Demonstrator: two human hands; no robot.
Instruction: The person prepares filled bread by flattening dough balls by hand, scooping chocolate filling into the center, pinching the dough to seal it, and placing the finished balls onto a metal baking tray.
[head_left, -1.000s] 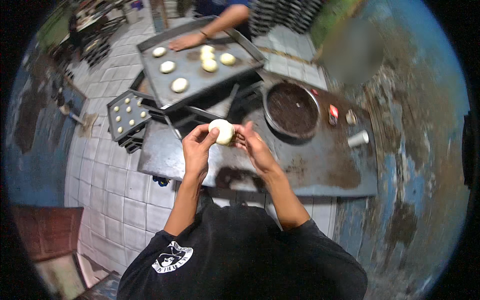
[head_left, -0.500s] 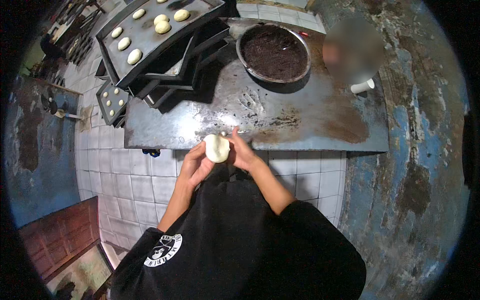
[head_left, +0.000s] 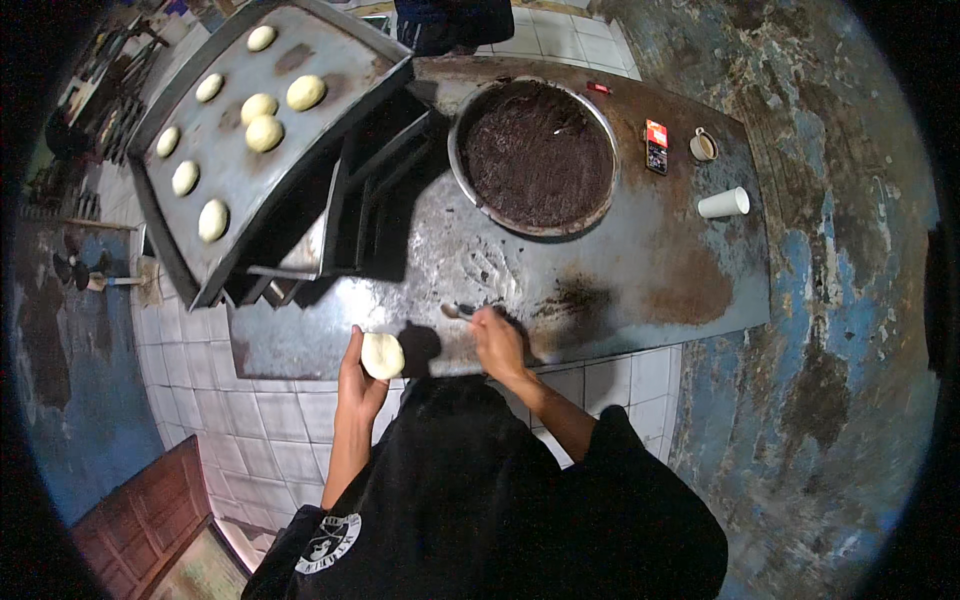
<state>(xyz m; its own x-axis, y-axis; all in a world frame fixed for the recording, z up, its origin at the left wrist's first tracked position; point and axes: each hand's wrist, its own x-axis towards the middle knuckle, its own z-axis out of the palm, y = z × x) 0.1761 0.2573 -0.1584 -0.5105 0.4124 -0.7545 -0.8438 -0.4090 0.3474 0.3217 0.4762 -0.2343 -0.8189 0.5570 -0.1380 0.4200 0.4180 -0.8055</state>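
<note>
My left hand (head_left: pixel 358 388) holds a flattened piece of pale dough (head_left: pixel 382 356) just off the table's near edge, thumb along its side and fingers beneath. To the right, over the worktable, my right hand (head_left: pixel 497 344) is closed round the handle of a small spoon (head_left: pixel 453 311). The spoon's rounded end points left, and motion blurs the fingertips slightly. Beyond the hands stands a wide metal bowl (head_left: pixel 606 207) filled with dark brown crumbly filling (head_left: pixel 540 150).
At the left, a dark baking tray (head_left: pixel 330 70) with several dough balls (head_left: pixel 213 220) tops a skewed stack of trays. On the right of the metal table (head_left: pixel 640 270) are a white cup (head_left: pixel 723 203), a red-and-black pack (head_left: pixel 656 147) and a small mug (head_left: pixel 703 146). Someone's dark clothing (head_left: pixel 450 22) shows behind the table.
My hands have parted. The dough stays in my left hand, which moved left and lower in the picture; my right hand let go of it and took hold of the spoon.
</note>
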